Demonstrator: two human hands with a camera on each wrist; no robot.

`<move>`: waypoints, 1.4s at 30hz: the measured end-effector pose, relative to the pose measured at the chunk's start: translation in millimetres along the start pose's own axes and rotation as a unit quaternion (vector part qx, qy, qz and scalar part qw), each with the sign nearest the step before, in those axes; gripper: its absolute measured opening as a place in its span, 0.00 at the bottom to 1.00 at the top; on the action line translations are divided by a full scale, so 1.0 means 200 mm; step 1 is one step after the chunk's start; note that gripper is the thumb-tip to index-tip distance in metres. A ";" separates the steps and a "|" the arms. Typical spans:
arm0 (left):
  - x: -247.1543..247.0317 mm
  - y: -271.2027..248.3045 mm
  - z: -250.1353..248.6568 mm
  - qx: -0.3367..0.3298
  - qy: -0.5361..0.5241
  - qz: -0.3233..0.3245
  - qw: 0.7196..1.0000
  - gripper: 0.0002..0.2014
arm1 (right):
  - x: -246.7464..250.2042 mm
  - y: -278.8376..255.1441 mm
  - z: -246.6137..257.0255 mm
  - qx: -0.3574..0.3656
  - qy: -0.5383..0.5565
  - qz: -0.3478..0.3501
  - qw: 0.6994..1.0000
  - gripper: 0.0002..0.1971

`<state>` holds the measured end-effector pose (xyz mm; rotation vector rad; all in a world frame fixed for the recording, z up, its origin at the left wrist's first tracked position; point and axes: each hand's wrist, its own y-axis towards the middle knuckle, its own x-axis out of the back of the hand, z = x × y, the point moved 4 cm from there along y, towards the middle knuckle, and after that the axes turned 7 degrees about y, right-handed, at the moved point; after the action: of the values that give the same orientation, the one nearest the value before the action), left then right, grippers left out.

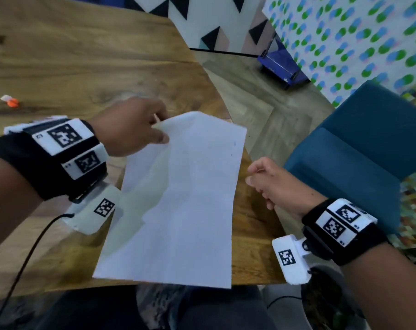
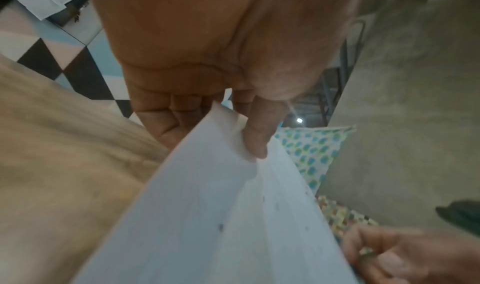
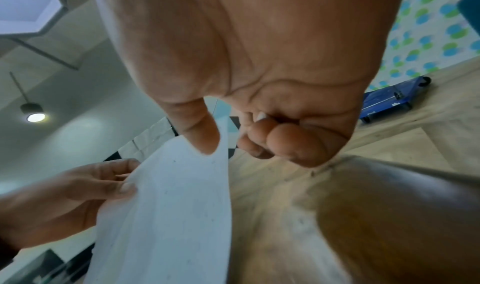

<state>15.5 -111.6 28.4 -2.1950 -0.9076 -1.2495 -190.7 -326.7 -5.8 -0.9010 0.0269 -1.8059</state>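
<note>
A white sheet of paper lies lengthwise on the wooden table, its near edge at the table's front edge. My left hand pinches the sheet's far left corner between thumb and fingers and holds that corner raised, so the sheet curves. The left wrist view shows the thumb pressed on top of the paper. My right hand hovers just right of the sheet's right edge, fingers curled into the palm and holding nothing. In the right wrist view the curled fingers are beside the paper.
A small orange and white object lies at the table's far left. A blue chair stands right of the table corner. A blue box sits on the floor beyond. A black cable runs from my left wrist.
</note>
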 end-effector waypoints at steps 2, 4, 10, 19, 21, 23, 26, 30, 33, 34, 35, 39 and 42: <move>0.10 -0.01 -0.04 -0.023 -0.072 -0.037 0.996 0.09 | 0.03 0.00 0.05 0.017 0.024 -0.006 1.000 0.22; 0.20 -0.04 -0.09 -0.058 -0.147 -0.074 0.985 0.08 | 0.07 0.00 0.14 0.067 0.058 -0.010 0.996 0.18; 0.42 -0.12 -0.17 -0.187 -0.303 -0.135 0.925 0.16 | 0.21 -0.09 0.38 0.218 0.126 -0.106 0.962 0.15; 0.42 -0.20 -0.07 -0.151 -0.407 -0.078 0.898 0.21 | 0.29 -0.21 0.49 0.314 0.202 -0.174 0.911 0.18; 0.44 -0.21 -0.09 -0.159 -0.392 -0.112 0.899 0.17 | 0.28 -0.23 0.50 0.332 0.194 -0.183 0.905 0.18; 0.47 -0.23 -0.10 -0.177 -0.385 -0.145 0.894 0.19 | 0.26 -0.25 0.51 0.355 0.188 -0.199 0.894 0.17; 0.47 -0.26 -0.11 -0.204 -0.387 -0.172 0.883 0.16 | 0.24 -0.29 0.52 0.384 0.179 -0.226 0.877 0.13; 0.35 -0.24 -0.06 -0.153 -0.382 -0.145 0.900 0.15 | 0.18 -0.20 0.41 0.329 0.096 -0.210 0.916 0.16; 0.24 -0.23 0.00 -0.106 -0.395 -0.090 0.908 0.18 | 0.17 -0.16 0.35 0.300 0.098 -0.202 0.927 0.16; 0.23 -0.23 0.01 -0.103 -0.394 -0.087 0.909 0.18 | 0.17 -0.16 0.35 0.309 0.108 -0.208 0.922 0.13; 0.23 -0.23 0.02 -0.104 -0.395 -0.090 0.908 0.18 | 0.18 -0.17 0.35 0.316 0.112 -0.216 0.917 0.11; 0.25 -0.25 0.02 -0.118 -0.406 -0.125 0.898 0.15 | 0.17 -0.17 0.37 0.325 0.099 -0.204 0.918 0.13; 0.27 -0.27 0.01 -0.151 -0.422 -0.153 0.881 0.13 | 0.16 -0.19 0.38 0.345 0.117 -0.213 0.907 0.13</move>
<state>-2.9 -57.3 77.9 -3.0050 -1.5054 -0.5061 -182.2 -307.0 81.8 -0.1792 -0.6655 -2.0962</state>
